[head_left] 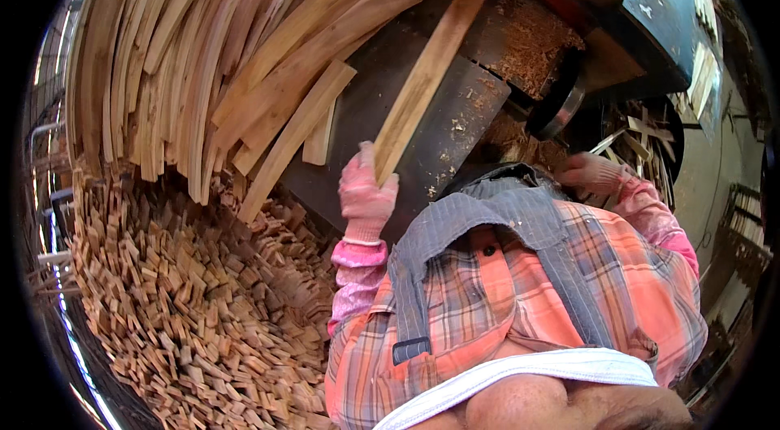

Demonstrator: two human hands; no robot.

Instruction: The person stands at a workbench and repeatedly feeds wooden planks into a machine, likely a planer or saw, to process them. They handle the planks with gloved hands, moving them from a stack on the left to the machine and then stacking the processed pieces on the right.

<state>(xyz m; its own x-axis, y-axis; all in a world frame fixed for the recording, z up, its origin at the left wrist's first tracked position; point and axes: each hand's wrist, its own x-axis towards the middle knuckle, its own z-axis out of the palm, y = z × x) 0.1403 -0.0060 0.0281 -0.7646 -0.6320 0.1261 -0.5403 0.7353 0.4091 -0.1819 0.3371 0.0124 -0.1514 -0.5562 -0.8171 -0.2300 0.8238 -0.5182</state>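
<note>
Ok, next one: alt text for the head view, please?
A gloved left hand grips the near end of a long wooden slat lying on a dark metal machine table. The right hand is off to the right. Long slats and short offcuts pile up on the left.

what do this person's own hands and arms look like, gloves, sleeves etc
Both hands wear pink knit gloves, dusty and worn: the left hand shows a ribbed cuff with a pale band at the wrist, and the right hand looks the same. Both forearms are covered by pink patterned sleeve covers. Above them comes an orange, grey and white plaid shirt.
</note>
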